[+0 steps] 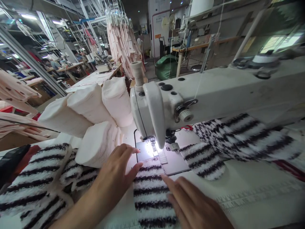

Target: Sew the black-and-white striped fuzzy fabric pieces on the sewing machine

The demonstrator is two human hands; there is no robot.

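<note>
A fuzzy white strip with black stripes (pixel 150 190) lies on the sewing table, its far end close to the lit needle and presser foot (pixel 153 148) of a white sewing machine (pixel 190 98). My left hand (pixel 118 173) rests flat on the strip's left edge, fingers stretched toward the needle. Flat on the strip's right side lies my right hand (pixel 193 203), index finger pointing forward. Neither hand grips anything.
Several more striped fuzzy pieces (pixel 33 184) are heaped at the left, and others (pixel 238 140) lie behind the needle at the right. Stacked white padding bundles (pixel 95 114) stand left of the machine head. A printed ruler (pixel 250 194) runs along the table. Pink garments (pixel 121 41) hang far back.
</note>
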